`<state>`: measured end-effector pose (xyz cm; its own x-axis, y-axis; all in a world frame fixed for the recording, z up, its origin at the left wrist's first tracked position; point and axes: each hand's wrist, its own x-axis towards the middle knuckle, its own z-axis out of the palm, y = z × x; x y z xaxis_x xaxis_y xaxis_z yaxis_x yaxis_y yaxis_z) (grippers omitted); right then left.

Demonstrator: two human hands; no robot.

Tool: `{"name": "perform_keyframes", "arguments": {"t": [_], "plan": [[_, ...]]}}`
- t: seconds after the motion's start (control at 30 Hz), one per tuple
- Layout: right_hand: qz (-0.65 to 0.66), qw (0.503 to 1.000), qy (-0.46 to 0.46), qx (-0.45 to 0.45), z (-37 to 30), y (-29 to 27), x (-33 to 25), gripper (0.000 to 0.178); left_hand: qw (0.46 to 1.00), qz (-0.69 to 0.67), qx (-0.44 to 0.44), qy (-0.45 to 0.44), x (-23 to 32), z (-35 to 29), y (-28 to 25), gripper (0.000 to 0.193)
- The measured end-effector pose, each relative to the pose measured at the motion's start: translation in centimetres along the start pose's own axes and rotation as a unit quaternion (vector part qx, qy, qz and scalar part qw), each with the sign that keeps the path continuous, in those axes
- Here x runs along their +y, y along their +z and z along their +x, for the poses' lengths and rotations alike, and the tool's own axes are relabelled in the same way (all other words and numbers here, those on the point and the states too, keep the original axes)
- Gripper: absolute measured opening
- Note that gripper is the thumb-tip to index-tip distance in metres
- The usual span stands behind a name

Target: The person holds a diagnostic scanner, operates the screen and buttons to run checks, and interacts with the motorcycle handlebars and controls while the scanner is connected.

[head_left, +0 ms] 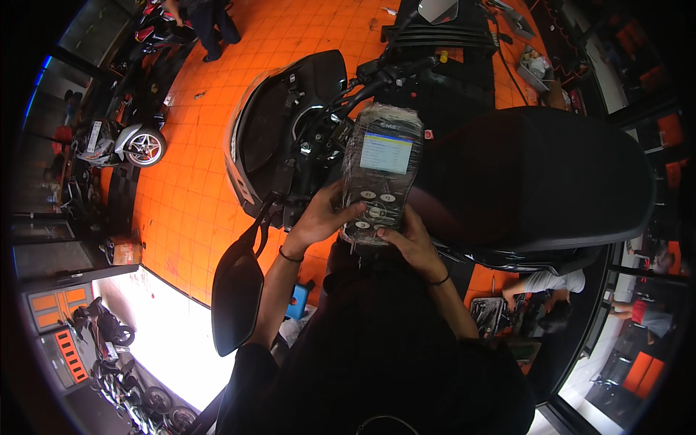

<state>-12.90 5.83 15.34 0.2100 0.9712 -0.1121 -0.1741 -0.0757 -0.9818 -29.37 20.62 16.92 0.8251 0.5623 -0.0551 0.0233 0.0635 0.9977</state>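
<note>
A handheld diagnostic scanner [378, 183], dark and wrapped in clear plastic film, is held upright in front of me with its screen lit. My left hand [319, 220] grips its lower left side, the thumb lying on the round buttons. Around the lower right edge closes my right hand [415, 241], its thumb by the bottom button. Behind the device stands a scooter with a stripped front. Its black seat [536, 174] stretches to the right, and the handlebar [395, 76] is partly hidden by the scanner. A mirror [238, 301] hangs beside my left forearm.
A co-worker [557, 283] crouches at lower right by a tool tray [487, 315]. Another person's legs [210, 32] show at the far left. A silver scooter [119, 145] stands left on the orange tiled floor [188, 196]. A blue stool [297, 301] is near my left arm.
</note>
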Motion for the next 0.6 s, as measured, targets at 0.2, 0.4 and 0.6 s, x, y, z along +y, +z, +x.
{"name": "perform_keyframes", "arguments": {"t": [0.2, 0.4, 0.6], "plan": [[-0.11, 0.943, -0.129, 0.285, -1.7, -4.8, -4.5, 0.032, 0.997, -0.013, 0.072, 0.023, 0.6, 0.2, 0.1, 0.046], [-0.365, 0.695, -0.244, 0.57, -5.4, -10.6, -6.5, 0.017, 0.992, -0.062, 0.111, 0.018, 0.3, 0.8, -0.4, 0.044], [-0.508, 0.534, -0.314, 0.599, -5.7, -13.5, -4.1, 0.017, 0.991, -0.068, 0.11, 0.031, 0.3, 0.7, 0.1, 0.044]]}}
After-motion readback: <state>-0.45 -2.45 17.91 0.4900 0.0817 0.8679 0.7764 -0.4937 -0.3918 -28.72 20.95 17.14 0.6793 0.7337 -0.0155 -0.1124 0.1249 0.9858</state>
